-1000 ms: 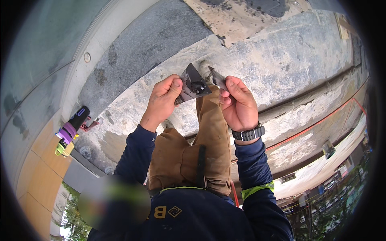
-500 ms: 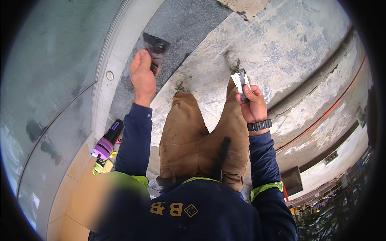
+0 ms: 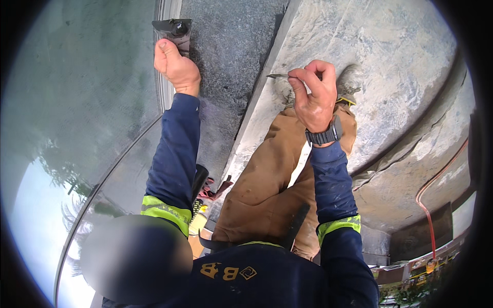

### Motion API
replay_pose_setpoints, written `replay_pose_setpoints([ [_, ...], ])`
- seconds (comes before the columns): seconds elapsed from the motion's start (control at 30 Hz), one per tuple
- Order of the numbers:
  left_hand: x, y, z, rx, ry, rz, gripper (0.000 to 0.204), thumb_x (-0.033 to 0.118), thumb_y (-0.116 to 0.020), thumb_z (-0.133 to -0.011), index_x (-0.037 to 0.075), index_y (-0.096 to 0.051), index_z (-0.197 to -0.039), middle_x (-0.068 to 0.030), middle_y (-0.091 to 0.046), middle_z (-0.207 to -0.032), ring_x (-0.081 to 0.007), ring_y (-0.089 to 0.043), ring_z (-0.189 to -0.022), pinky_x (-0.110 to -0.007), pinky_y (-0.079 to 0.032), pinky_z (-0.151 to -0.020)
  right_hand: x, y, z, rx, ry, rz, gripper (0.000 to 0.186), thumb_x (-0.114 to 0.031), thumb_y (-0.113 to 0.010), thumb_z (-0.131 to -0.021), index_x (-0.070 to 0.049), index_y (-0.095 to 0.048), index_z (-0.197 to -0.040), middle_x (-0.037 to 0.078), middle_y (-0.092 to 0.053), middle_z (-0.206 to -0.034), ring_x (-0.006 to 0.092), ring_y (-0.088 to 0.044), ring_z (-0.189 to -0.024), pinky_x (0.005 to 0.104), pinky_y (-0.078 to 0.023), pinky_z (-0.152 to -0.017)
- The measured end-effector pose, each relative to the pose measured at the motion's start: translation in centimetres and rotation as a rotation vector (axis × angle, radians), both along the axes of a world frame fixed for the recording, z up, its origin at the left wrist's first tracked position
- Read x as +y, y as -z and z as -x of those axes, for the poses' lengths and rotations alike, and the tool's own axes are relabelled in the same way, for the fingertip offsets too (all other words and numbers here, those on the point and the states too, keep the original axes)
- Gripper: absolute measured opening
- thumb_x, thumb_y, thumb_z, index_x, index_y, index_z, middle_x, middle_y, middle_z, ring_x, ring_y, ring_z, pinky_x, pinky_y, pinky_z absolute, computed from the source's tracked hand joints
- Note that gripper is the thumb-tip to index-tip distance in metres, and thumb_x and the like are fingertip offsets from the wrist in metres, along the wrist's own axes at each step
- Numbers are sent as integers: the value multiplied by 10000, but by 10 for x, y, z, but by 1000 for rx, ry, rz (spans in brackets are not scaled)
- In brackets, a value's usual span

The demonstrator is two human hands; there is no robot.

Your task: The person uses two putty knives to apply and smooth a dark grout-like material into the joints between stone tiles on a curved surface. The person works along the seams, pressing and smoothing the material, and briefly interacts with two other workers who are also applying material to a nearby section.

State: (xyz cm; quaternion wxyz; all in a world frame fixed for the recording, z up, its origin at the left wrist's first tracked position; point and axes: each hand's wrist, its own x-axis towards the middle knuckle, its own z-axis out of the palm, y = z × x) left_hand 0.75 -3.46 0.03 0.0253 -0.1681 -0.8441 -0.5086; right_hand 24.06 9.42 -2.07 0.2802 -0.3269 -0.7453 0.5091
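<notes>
My left hand [image 3: 174, 69] grips a wide putty knife [image 3: 172, 28] with a dark lump of paste on its blade, held by the metal frame [image 3: 163, 97] at the foot of a glass panel [image 3: 87, 87]. A grey speckled strip [image 3: 226, 61] lies to its right, bordered by a pale, dusty concrete surface [image 3: 400, 66]. My right hand [image 3: 313, 100] pinches a narrower blade [image 3: 277, 76], seen nearly edge-on, over that pale surface.
My legs [image 3: 257, 185] in brown trousers are below my hands. Red tools [image 3: 208, 190] and other gear lie partly hidden behind my left arm. A red hose [image 3: 429, 215] runs along the right, near a dark groove [image 3: 436, 113] in the concrete.
My left hand with the wide knife has moved up and left to the glass panel's edge. My right hand has risen, its blade turned edge-on. My view has swung round toward the glass.
</notes>
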Motion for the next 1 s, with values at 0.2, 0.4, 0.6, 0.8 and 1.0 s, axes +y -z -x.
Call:
replay_pose_setpoints([
  [0.2, -7, 1, 3, 50, 53, 10, 455, 334, -402, -1039, 38, -455, -698, 56, -392, -647, -70, -314, -628, -269, -279, -557, -4, 8, 11, 107, -65, -44, 278, -51, -833, -608, -77, -665, -828, 76, -484, -890, 246, -499, -801, 352, -447, -658],
  [0.4, -10, 1, 8, 73, 88, 27, 395, 335, -416, -1032, 47, -528, -785, 16, -483, -676, -77, -394, -576, -239, -329, -516, -6, 9, 10, 134, -112, -42, 300, -50, -845, -591, -78, -660, -827, 78, -480, -908, 241, -497, -787, 337, -448, -638],
  [0.6, -17, 3, 12, 51, 124, 0, 368, 329, -433, -1027, 49, -572, -833, 3, -532, -698, -72, -432, -555, -213, -357, -501, 3, 10, 18, 124, -97, -82, 289, -51, -850, -602, -73, -683, -837, 77, -478, -931, 217, -520, -781, 329, -453, -649],
  [0.8, -15, 2, 6, 52, 110, -5, 346, 310, -439, -1028, 54, -568, -832, 17, -522, -712, -60, -423, -576, -211, -365, -510, 27, 18, 30, 153, -28, -140, 299, -97, -860, -602, -87, -676, -838, 70, -482, -905, 225, -520, -763, 329, -453, -638],
  [1.0, -12, -2, 5, 55, 104, 43, 337, 293, -432, -1030, 65, -553, -814, 30, -502, -706, -51, -410, -577, -204, -354, -513, 50, 26, 40, 144, 19, -107, 256, -141, -858, -682, -68, -690, -861, 50, -497, -893, 184, -528, -756, 305, -454, -645],
])
